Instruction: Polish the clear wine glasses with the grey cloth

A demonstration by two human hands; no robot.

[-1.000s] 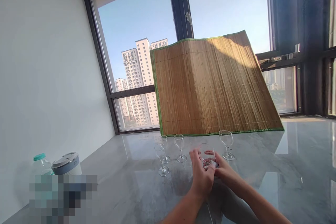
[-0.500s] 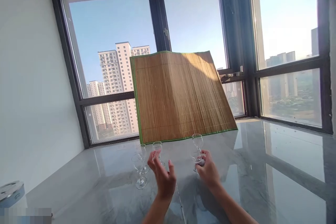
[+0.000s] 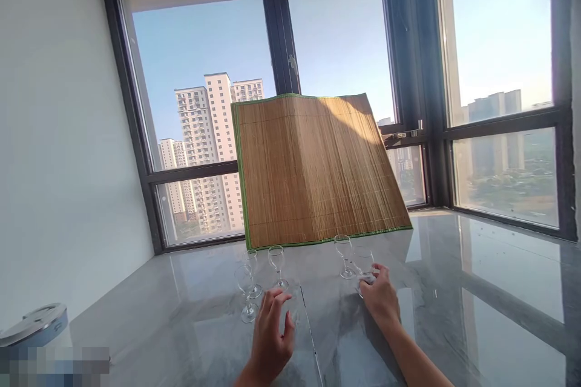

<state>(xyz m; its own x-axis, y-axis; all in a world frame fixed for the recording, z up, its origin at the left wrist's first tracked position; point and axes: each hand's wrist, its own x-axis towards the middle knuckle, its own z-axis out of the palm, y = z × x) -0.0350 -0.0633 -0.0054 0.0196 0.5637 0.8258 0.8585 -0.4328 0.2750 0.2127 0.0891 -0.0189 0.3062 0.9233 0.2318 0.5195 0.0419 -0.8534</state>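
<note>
My right hand is closed around the lower part of a small clear stemmed glass, whose bowl shows above the fingers. Just left of it, another stemmed glass stands upright near the foot of the mat. My left hand is open, its fingers curved and the thumb apart. It is close to three upright stemmed glasses: a front one, one behind it, and one a little to the right. A faint transparent patch beside the left fingers is too unclear to name.
A green-edged bamboo mat leans against the window frame behind the glasses. The glossy grey surface has a dark seam between my hands. At lower left stands a lidded container, partly blurred out, near the white wall.
My right hand has moved right with its glass, away from the standing one, so the two now show apart. My left hand has dropped lower, toward me. The view has shifted slightly.
</note>
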